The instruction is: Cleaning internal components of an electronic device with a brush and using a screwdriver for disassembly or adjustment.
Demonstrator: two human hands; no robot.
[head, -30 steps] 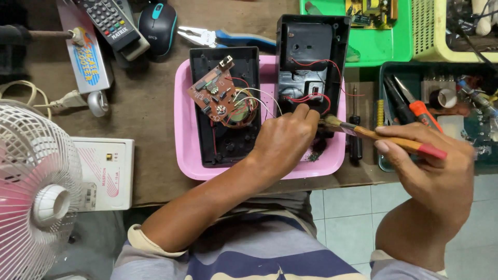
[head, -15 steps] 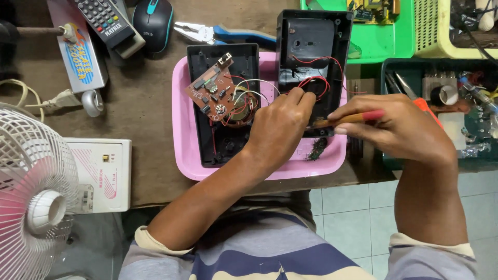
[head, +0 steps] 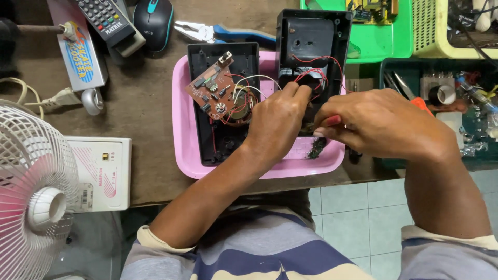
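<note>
Fingers (head: pixel 290 98) on red wires (head: pixel 311 78)

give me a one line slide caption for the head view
Left hand pinches red wires in an opened black casing on a pink tray; right hand grips a red-handled tool.

Even, bright daylight falls softly over a sharp picture, with faint shadows and slight wide-angle bending at the edges.

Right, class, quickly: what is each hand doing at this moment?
Left hand: fingertips pinched at the red wires inside the black casing.
Right hand: closed around a red-handled tool, its tip hidden.
</note>
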